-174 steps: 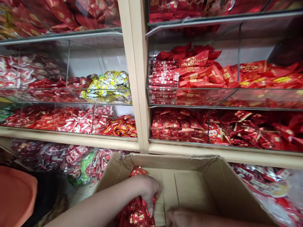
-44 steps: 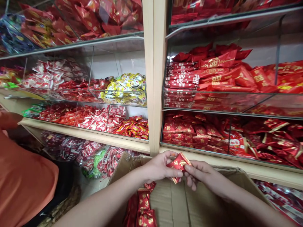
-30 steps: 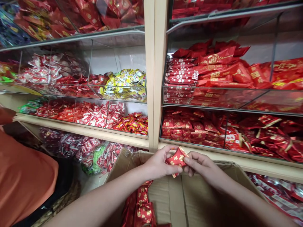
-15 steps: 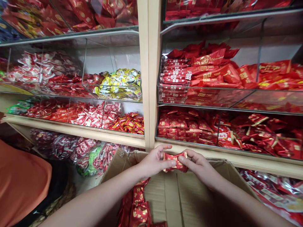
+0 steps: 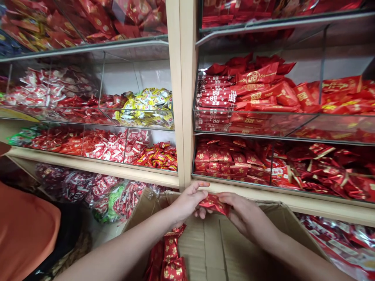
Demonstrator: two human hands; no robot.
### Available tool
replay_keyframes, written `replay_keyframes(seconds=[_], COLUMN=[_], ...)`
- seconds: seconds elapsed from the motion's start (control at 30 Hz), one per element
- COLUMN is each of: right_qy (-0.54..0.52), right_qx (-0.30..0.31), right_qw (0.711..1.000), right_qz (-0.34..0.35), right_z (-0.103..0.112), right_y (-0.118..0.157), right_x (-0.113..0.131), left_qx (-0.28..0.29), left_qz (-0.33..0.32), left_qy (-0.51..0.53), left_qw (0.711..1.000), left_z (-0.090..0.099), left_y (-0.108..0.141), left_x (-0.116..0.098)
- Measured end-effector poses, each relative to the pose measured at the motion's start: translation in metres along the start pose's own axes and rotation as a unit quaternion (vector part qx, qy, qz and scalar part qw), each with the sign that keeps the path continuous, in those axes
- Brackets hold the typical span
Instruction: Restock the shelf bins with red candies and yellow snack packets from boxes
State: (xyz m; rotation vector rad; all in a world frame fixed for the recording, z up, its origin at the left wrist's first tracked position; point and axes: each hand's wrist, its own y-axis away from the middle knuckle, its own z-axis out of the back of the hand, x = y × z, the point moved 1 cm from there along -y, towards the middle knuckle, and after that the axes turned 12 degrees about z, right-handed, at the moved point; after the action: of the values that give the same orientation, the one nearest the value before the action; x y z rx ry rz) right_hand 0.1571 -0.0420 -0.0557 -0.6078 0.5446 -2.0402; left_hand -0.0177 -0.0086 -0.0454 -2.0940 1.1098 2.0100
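Between my two hands is a small red candy packet (image 5: pixel 213 203) with gold print, held over the far end of an open cardboard box (image 5: pixel 211 249). My left hand (image 5: pixel 190 201) grips its left end, thumb on top and some fingers beneath. My right hand (image 5: pixel 244 212) has the right end, with thumb and fingers closed round it. Inside the box, on the left, lie several matching red and gold packets (image 5: pixel 172 257). More packets of the same look (image 5: pixel 219 156) are stacked in the lower shelf compartment just beyond my hands.
Wooden shelving (image 5: pixel 183 97) with clear dividers holds red, white and yellow wrapped sweets (image 5: pixel 146 103). Bagged sweets (image 5: pixel 99 191) lie below the left shelf, and more bags (image 5: pixel 342 242) below the right. A person in an orange top (image 5: pixel 26 230) is close at the left.
The packet has tipped, so less of its printed face shows. My right hand has turned over its right end, and my left fingers have shifted below it. The view has moved slightly.
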Motion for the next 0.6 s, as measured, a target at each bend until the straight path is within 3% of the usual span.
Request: replay_keyframes(seconds=[0.17,0.27,0.47,0.6], right_qy=[0.133,0.26,0.523,0.546], right_qx=[0.001,-0.016,0.071,0.105], right_qw=[0.99,0.964,0.844,0.818], right_qz=[0.049,0.056,-0.1,-0.147], right_z=[0.012,0.03,0.063,0.061], right_y=[0.0,-0.006,-0.042,-0.07], right_x=[-0.005,-0.015,-0.051,-0.07], left_qx=[0.011,0.01,0.023,0.042], left_qz=[-0.013,-0.007,-0.037,-0.033], left_qy=[0.07,0.045,-0.084,-0.095], left_qw=[0.997,0.999,0.995,0.994], left_z=[0.002,0.004,0.007,0.01], left_y=[-0.006,-0.011,-0.019,-0.02], left_x=[0.003,0.006,0.013,0.015])
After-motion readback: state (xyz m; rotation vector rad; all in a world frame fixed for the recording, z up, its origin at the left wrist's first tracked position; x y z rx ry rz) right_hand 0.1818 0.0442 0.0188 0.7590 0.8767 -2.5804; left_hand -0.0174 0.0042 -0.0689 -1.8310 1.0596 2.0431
